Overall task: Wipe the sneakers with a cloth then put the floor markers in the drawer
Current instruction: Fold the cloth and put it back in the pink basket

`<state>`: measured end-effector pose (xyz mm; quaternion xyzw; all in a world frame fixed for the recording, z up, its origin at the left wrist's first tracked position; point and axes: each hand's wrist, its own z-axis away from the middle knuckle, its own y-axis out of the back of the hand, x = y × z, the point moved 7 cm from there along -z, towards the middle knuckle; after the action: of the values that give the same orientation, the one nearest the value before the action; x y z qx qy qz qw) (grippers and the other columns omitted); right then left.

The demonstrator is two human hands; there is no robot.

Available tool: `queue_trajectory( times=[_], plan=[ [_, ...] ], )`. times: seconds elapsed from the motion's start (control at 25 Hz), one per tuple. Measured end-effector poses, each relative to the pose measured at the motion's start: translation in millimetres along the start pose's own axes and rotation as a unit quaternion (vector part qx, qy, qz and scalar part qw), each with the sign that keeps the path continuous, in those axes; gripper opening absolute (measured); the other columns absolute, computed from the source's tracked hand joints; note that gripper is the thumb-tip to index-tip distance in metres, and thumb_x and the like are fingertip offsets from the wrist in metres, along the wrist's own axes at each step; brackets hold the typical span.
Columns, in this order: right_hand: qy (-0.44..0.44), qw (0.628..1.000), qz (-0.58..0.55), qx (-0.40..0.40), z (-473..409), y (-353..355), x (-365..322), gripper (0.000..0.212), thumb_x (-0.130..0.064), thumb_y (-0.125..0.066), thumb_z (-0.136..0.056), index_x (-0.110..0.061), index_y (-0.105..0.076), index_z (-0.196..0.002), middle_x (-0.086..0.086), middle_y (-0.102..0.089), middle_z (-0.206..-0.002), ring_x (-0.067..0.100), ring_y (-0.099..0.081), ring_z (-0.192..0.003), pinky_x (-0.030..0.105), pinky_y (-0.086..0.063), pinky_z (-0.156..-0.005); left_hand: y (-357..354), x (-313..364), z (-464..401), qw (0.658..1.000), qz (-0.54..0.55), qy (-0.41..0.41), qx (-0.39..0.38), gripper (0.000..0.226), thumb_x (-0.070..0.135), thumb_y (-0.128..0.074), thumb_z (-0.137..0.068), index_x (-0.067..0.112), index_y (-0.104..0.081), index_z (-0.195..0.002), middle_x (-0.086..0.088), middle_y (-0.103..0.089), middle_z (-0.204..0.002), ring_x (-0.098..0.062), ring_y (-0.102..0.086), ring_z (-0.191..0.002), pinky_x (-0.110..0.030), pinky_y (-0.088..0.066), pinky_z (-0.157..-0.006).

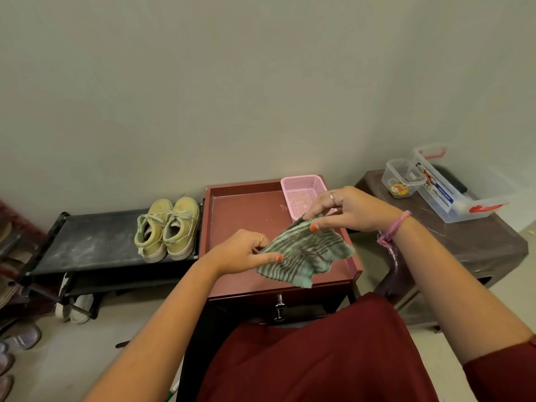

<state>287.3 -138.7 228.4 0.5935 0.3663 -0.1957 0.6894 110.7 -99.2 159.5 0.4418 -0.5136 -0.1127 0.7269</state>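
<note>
We held the cloth [304, 256] stretched above the red counter [246, 219], left hand [240, 250] pinching its near-left edge and right hand [345, 210] its far corner, both grips closed on it. The sneakers [168, 227] sat untouched on the black rack [95, 242] to the left. Bunching the cloth into one palm would probably wipe better. The pink basket [301, 190] looked empty; the small tub [401, 178] held trinkets.

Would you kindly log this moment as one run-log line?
stage: pre-wipe | both hands hold cloth | sneakers untouched on rack | drawer closed
</note>
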Motion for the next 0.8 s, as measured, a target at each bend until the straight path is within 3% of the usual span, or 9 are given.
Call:
queue_trajectory(
  times=[0.16, 0.24, 0.32, 0.4, 0.48, 0.52, 0.6, 0.72, 0.8],
  plan=[
    [-0.025, 0.996, 0.047, 0.07, 10, 18, 26, 0.016, -0.019, -0.078, -0.074, -0.021, -0.076, -0.09, -0.01, -0.071, -0.091, 0.001, -0.065, -0.086, 0.023, -0.051, -0.085, 4, -8, 6, 0.998, -0.004, -0.016, 0.054, 0.055, 0.054, -0.065, -0.082, 0.0, -0.07, -0.077, 0.0, -0.069, -0.089, -0.013, -0.064, -0.076, -0.037, -0.053, -0.07],
    [-0.027, 0.991, 0.058, 0.114, 12, 20, 35, 0.015, -0.018, -0.079, -0.074, -0.022, -0.076, -0.089, -0.008, -0.072, -0.09, 0.0, -0.065, -0.086, 0.024, -0.052, -0.084, 10, -4, 3, 0.996, -0.034, -0.022, 0.074, 0.072, 0.068, -0.056, -0.076, -0.003, -0.068, -0.075, -0.007, -0.069, -0.085, -0.019, -0.064, -0.074, -0.038, -0.051, -0.069],
    [-0.007, 0.988, 0.087, 0.124, 11, 17, 36, 0.016, -0.017, -0.079, -0.074, -0.022, -0.076, -0.089, -0.006, -0.072, -0.089, 0.001, -0.064, -0.085, 0.022, -0.052, -0.082, 16, 0, 0, 0.994, -0.066, -0.027, 0.085, 0.065, 0.063, -0.061, -0.076, -0.002, -0.065, -0.069, -0.011, -0.068, -0.081, -0.024, -0.062, -0.072, -0.04, -0.05, -0.068],
    [0.009, 0.986, 0.109, 0.122, 11, 17, 36, 0.016, -0.017, -0.08, -0.072, -0.019, -0.076, -0.087, -0.004, -0.072, -0.088, 0.003, -0.064, -0.084, 0.021, -0.052, -0.079, 22, 1, -1, 0.99, -0.092, -0.019, 0.101, 0.043, 0.045, -0.072, -0.08, 0.005, -0.063, -0.065, -0.008, -0.067, -0.08, -0.021, -0.061, -0.069, -0.038, -0.05, -0.066],
    [0.018, 0.985, 0.127, 0.119, 12, 21, 34, 0.017, -0.017, -0.081, -0.071, -0.017, -0.076, -0.087, -0.003, -0.072, -0.087, 0.006, -0.065, -0.078, 0.021, -0.053, -0.075, 30, 3, 4, 0.992, -0.034, 0.005, 0.125, 0.02, 0.033, -0.076, -0.08, 0.027, -0.059, -0.074, 0.006, -0.063, -0.082, -0.004, -0.056, -0.068, -0.024, -0.045, -0.063],
    [0.026, 0.983, 0.136, 0.117, 12, 22, 33, 0.016, -0.017, -0.081, -0.071, -0.017, -0.076, -0.087, -0.003, -0.072, -0.087, 0.006, -0.065, -0.075, 0.022, -0.053, -0.074, 32, 7, 6, 0.993, 0.001, 0.01, 0.12, 0.027, 0.028, -0.078, -0.079, 0.037, -0.052, -0.084, 0.014, -0.06, -0.087, 0.001, -0.055, -0.07, -0.016, -0.042, -0.065],
    [0.037, 0.982, 0.137, 0.123, 12, 23, 30, 0.015, -0.014, -0.08, -0.073, -0.017, -0.074, -0.087, -0.005, -0.07, -0.086, 0.006, -0.065, -0.074, 0.024, -0.055, -0.074, 29, 23, 7, 0.998, 0.008, -0.019, 0.063, 0.045, 0.021, -0.074, -0.083, 0.046, -0.044, -0.103, 0.018, -0.052, -0.102, 0.007, -0.053, -0.082, -0.012, -0.041, -0.071],
    [0.0, 0.989, 0.05, 0.141, 8, 23, 37, 0.022, -0.008, -0.074, -0.078, -0.019, -0.065, -0.094, 0.0, -0.067, -0.089, 0.01, -0.065, -0.076, 0.027, -0.056, -0.077, 14, 42, -3, 0.976, -0.199, -0.037, -0.086, 0.047, 0.019, -0.063, -0.09, 0.047, -0.049, -0.125, 0.007, -0.042, -0.12, -0.01, -0.054, -0.094, -0.028, -0.049, -0.081],
    [-0.027, 0.99, 0.01, 0.137, 8, 17, 44, 0.027, -0.008, -0.07, -0.081, -0.021, -0.063, -0.104, 0.003, -0.066, -0.094, 0.016, -0.065, -0.081, 0.027, -0.055, -0.079, 11, 41, -12, 0.951, -0.263, 0.011, -0.16, 0.052, 0.017, -0.059, -0.092, 0.041, -0.047, -0.136, -0.002, -0.051, -0.118, -0.013, -0.054, -0.082, -0.026, -0.048, -0.073]
  ],
)
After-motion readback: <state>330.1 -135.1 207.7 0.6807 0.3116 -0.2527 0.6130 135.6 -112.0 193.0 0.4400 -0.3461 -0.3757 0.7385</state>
